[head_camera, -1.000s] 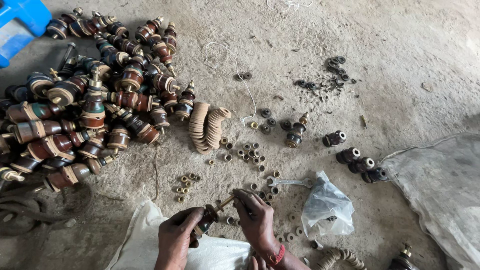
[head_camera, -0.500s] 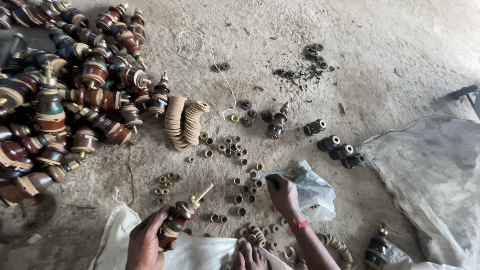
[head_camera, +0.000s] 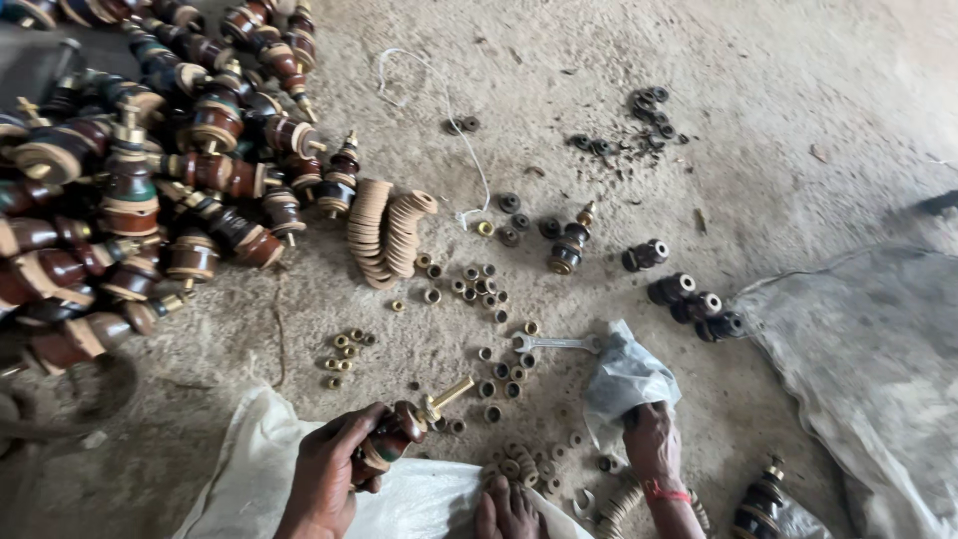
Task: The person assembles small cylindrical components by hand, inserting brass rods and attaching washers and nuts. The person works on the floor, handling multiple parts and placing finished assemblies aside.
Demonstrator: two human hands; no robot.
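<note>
My left hand grips a brown ceramic insulator with a brass threaded stud pointing up and right, held over a white sack. My right hand reaches into a clear plastic bag on the floor; a red band circles its wrist. A metal spanner lies on the floor just left of the bag, with no hand on it. Bare toes show at the bottom edge between the hands.
A big heap of brown insulators fills the left side. Stacked tan washers, scattered brass nuts, black rubber rings and black bushes lie on the concrete floor. A grey sack lies at right.
The spanner that was in my right hand now lies on the floor. My right hand has moved right and into the plastic bag. My left hand still holds the insulator.
</note>
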